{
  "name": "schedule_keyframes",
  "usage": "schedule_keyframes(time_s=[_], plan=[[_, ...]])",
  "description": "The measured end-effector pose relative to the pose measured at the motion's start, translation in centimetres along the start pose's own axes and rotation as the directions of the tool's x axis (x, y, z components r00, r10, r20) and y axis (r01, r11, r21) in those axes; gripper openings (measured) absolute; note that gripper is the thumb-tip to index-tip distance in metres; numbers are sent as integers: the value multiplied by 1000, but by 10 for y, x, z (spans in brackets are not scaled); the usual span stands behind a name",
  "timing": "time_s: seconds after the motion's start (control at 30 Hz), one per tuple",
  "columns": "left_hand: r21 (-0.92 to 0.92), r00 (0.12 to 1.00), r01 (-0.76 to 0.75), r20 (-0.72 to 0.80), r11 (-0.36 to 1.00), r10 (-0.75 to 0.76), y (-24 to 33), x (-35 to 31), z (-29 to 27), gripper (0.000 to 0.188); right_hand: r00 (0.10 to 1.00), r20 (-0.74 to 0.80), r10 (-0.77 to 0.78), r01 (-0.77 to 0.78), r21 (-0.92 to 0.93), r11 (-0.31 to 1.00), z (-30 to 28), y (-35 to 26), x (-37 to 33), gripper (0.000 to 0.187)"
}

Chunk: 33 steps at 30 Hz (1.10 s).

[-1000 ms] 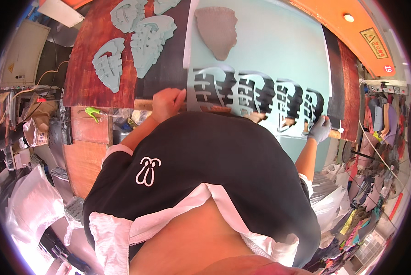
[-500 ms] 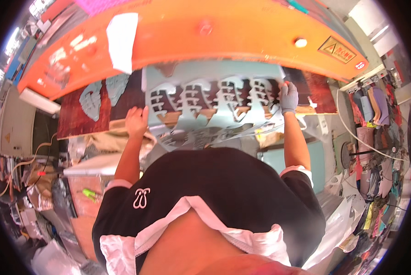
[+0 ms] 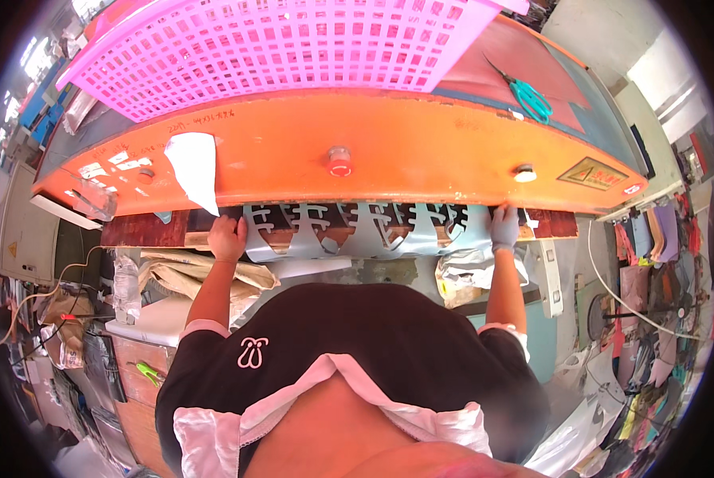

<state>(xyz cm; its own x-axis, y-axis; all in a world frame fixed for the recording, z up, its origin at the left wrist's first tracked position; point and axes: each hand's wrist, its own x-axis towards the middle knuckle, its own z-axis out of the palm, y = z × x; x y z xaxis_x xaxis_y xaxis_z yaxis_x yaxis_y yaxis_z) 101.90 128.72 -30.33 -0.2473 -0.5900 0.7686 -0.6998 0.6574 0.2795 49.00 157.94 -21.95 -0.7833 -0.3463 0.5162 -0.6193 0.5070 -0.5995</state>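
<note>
A pale grey-blue sheet (image 3: 329, 241) with rows of branching cut-out openings lies on a dark red board (image 3: 154, 232), its far part hidden beneath the orange beam of a machine (image 3: 277, 155). At the sheet's left edge my bare left hand (image 3: 228, 237) is closed on it, fingers toward the beam. My right hand (image 3: 504, 227), in a grey glove with bare fingertips, grips the right edge. Both hands are close to the beam's lower edge. A sliver of a cut grey-blue piece (image 3: 163, 216) shows left of my left hand.
A pink basket (image 3: 293, 60) and teal-handled scissors (image 3: 531, 101) rest on top of the machine. The beam carries a red button (image 3: 339, 162), a white button (image 3: 524, 172) and a hanging white paper (image 3: 194, 169). Brown wrapping (image 3: 205, 271) lies below the board; coloured scraps hang at right.
My view has tilted up, bringing in the basket and scissors. The beam now covers more of the sheet and most of the cut pieces at left. Both hands remain on the sheet's edges.
</note>
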Motion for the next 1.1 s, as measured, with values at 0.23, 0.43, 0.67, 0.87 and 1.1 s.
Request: schedule_keyframes(time_s=[0.23, 0.43, 0.67, 0.87, 1.1], plan=[[7, 999, 23, 46, 1000, -23, -2, 7, 1, 36, 941, 108, -321, 338, -261, 904, 13, 25, 4, 34], [13, 981, 133, 143, 991, -133, -4, 8, 5, 38, 934, 142, -329, 353, -210, 912, 19, 42, 9, 40], [6, 981, 143, 130, 990, -143, 4, -19, -9, 38, 969, 184, -165, 206, -234, 950, 7, 54, -11, 48], [-55, 996, 77, 45, 995, -75, 23, -88, -72, 39, 988, 135, -81, 106, -193, 975, -49, 70, -90, 47], [-96, 997, 46, 73, 994, -39, 47, -185, -153, 35, 981, 34, 194, -188, -124, 974, -122, 73, -192, 42]])
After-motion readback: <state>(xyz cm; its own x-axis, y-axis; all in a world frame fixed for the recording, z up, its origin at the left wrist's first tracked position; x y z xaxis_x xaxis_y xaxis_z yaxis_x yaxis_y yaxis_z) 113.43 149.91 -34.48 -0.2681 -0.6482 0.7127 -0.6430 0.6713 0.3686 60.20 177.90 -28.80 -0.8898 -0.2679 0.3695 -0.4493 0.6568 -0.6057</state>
